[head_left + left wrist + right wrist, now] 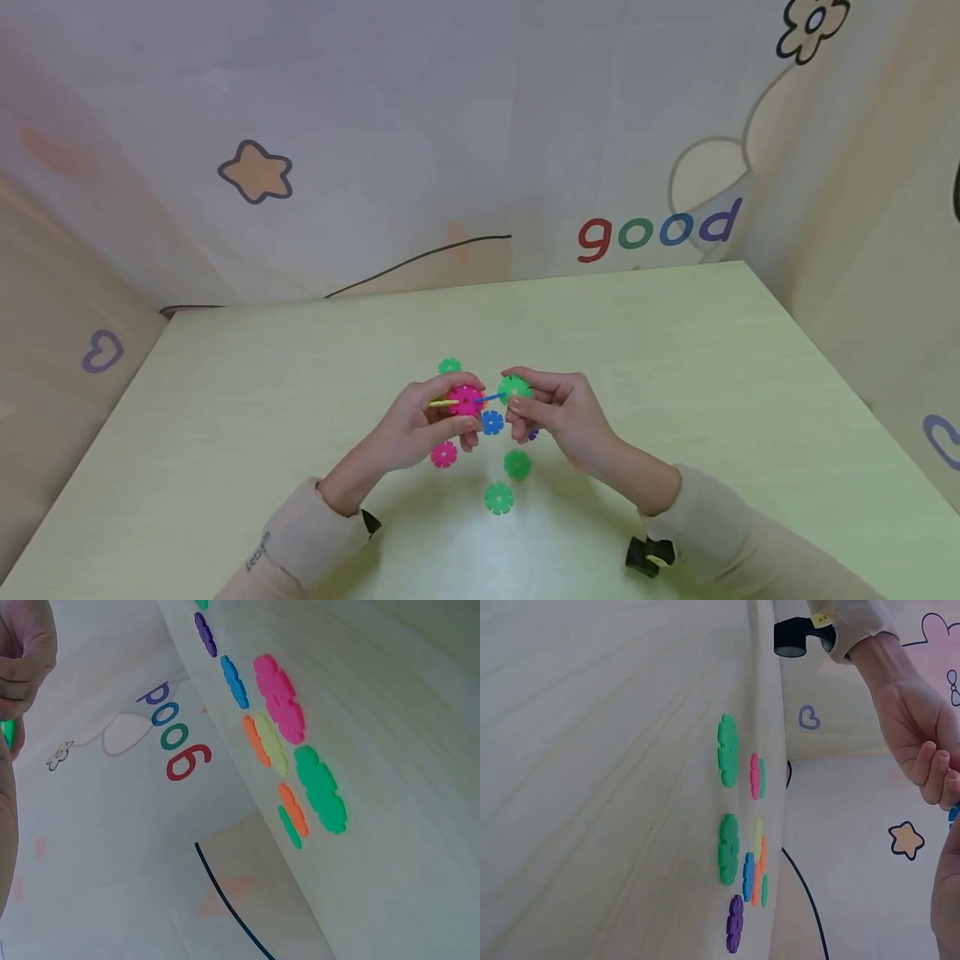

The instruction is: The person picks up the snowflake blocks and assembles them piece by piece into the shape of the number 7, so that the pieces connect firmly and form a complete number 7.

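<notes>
Wearing long beige sleeves w/ a small black device at the R cuff, a person has both hands up over the pale wood-look table. L hand pinches a bright pink notched plastic disc b/w thumb & fingers; a yellow disc, seen edge-on, sticks out on its left. R hand pinches a green notched plastic disc. A blue disc, also edge-on, spans the gap b/w pink & green (can't tell how deep it's slotted).

On the table, nearest first: a loose green disc, then another green one, a loose pink disc to the left, a purple disc partly hidden by the R hand, & a flat blue disc b/w the hands. L wrist view adds a pale yellow disc next to an orange disc. Farther: a small-looking green disc past the L hand.

Backdrop: printed cloth w/ an orange star & multicolour "good" lettering.
</notes>
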Demonstrator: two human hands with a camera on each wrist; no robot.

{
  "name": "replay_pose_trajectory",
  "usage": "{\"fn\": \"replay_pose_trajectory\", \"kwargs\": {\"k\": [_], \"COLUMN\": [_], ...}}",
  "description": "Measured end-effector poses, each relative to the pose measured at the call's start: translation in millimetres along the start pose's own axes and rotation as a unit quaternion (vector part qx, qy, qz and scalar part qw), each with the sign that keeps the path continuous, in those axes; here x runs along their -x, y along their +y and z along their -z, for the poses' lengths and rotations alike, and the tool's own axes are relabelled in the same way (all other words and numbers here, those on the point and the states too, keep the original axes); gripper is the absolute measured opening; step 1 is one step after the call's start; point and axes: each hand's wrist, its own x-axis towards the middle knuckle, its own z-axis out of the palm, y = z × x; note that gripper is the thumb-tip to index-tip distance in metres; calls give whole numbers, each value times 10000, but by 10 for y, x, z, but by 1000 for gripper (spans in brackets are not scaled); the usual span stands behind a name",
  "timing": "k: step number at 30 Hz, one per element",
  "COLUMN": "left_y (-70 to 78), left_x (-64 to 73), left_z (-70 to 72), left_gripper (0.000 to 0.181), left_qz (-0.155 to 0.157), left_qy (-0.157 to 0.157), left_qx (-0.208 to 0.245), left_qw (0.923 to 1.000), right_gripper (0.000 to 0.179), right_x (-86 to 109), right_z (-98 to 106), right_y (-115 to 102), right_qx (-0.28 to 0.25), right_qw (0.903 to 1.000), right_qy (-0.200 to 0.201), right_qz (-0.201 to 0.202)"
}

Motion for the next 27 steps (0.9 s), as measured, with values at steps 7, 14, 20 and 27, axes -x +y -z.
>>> {"fn": "replay_pose_trajectory", "kwargs": {"k": [7, 14, 20, 27], "left_y": [1, 6, 9, 43], "left_x": [4, 7, -15, -14], "left_z": [2, 16, 50, 79], "left_gripper": [32, 33, 35, 44], "left_qz": [99, 95, 233, 268], "left_qy": [-23, -39, 151, 538], "left_qx": [28, 53, -40, -660], "left_qw": [9999, 9999, 9996, 9960], "right_gripper": [39, 40, 41, 43], "right_x": [-13, -14, 30, 65], "right_z": [5, 14, 27, 35], "right_y": [25, 44, -20, -48], "right_qx": [-96, -119, 12, 179], "right_qw": [9999, 9998, 9999, 9997], "right_qy": [-59, -135, -139, -166], "right_qz": [-119, -26, 51, 42]}}
